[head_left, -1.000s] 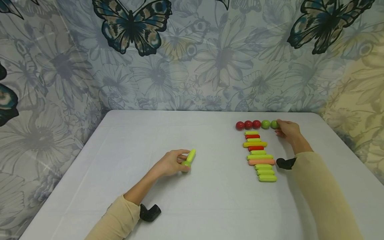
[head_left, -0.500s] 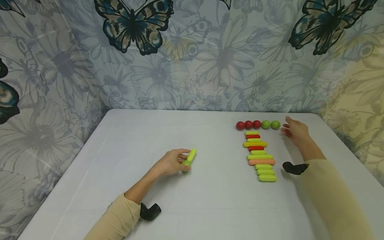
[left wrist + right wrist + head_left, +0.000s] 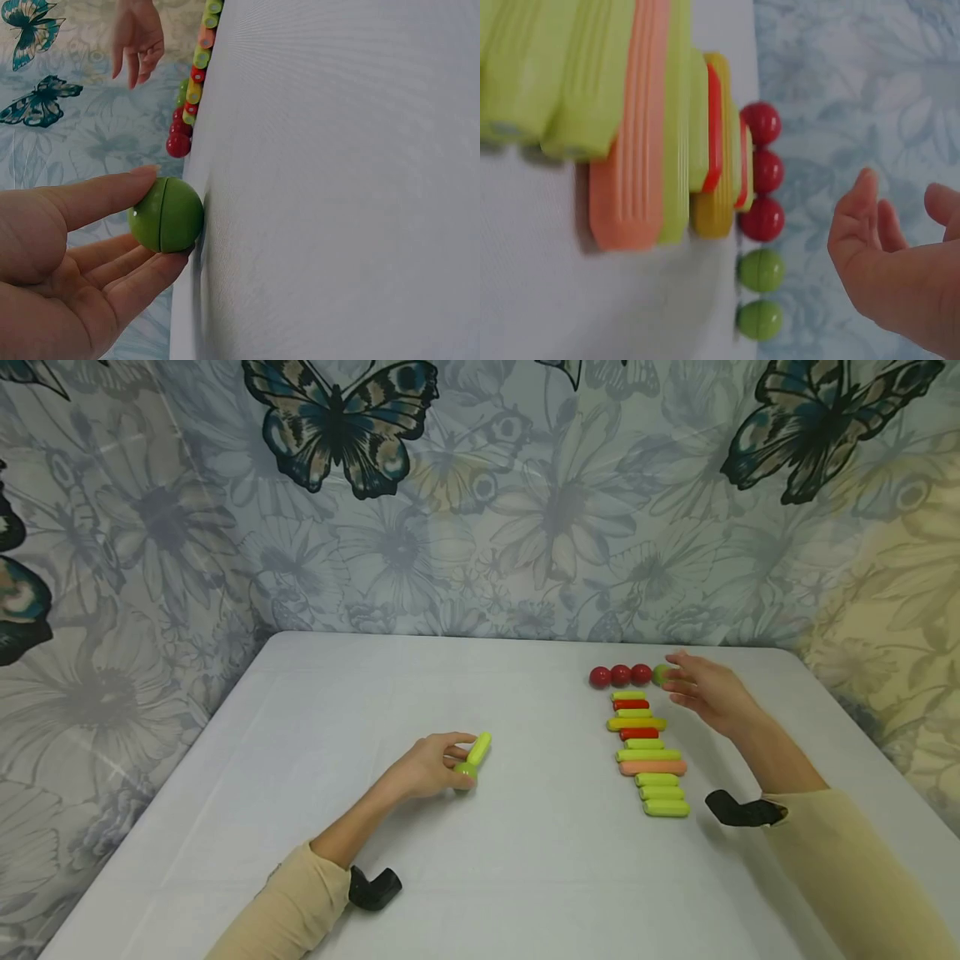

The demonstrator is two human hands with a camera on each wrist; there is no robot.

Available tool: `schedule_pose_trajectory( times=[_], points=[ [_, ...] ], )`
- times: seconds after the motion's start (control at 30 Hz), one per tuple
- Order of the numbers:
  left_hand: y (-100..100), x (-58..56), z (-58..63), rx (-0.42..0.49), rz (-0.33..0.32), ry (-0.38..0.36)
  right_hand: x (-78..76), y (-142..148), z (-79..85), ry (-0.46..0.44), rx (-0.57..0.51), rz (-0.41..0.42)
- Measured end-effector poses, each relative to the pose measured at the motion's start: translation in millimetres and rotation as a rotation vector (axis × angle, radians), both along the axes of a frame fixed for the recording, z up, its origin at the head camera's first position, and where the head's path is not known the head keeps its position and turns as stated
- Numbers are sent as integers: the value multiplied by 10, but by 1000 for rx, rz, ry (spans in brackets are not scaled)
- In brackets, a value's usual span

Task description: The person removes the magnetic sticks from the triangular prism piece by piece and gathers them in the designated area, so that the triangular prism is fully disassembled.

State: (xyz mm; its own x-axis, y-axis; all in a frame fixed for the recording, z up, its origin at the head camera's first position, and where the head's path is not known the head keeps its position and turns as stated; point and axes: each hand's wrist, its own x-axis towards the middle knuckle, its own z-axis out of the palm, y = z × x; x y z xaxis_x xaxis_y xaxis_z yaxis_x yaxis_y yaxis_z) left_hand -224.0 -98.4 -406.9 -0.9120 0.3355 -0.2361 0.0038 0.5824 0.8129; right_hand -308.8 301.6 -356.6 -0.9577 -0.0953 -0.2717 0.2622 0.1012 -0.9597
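Note:
My left hand (image 3: 426,768) pinches a green ball (image 3: 169,215) between thumb and fingers, close to the white table. A lime-green stick (image 3: 480,748) sticks out beyond that ball in the head view; whether the fingers also grip it I cannot tell. My right hand (image 3: 708,692), fingers loosely bent and holding nothing, hovers above the right end of a row of balls. In that row are red balls (image 3: 620,675) and two green ones; the end green ball (image 3: 760,320) is hidden behind the hand in the head view but shows in the right wrist view.
Below the balls lies a column of ridged sticks: lime, red, a yellow stick (image 3: 636,724) and an orange stick (image 3: 652,767). The white table (image 3: 337,693) meets butterfly-patterned fabric at its back edge. Black wrist mounts (image 3: 375,890) jut from both sleeves.
My right hand let go of the end green ball, drew back to the right, then came left again above the row. The left hand stays in place with its ball.

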Motion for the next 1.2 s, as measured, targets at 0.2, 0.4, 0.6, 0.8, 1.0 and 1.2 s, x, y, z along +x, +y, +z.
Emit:
schedule_pose_trajectory(
  times=[0.2, 0.4, 0.6, 0.8, 1.0, 1.2],
  points=[
    [10, 4, -6, 1, -4, -1, 117, -256, -20, 27, 63, 182],
    [16, 7, 7, -3, 7, -3, 231, -549, -112, -26, -8, 258],
    [17, 11, 6, -2, 3, 7, 344, -888, -295, -106, -7, 344],
    [18, 16, 16, 4, 3, 11, 433, -1276, -438, -197, -37, 371],
    [12, 12, 18, 10, -4, 16, 480, -1616, -502, -244, -65, 379],
    [3, 2, 13, 15, -26, 29, 506, -1828, -535, -250, -97, 370]
  ],
)
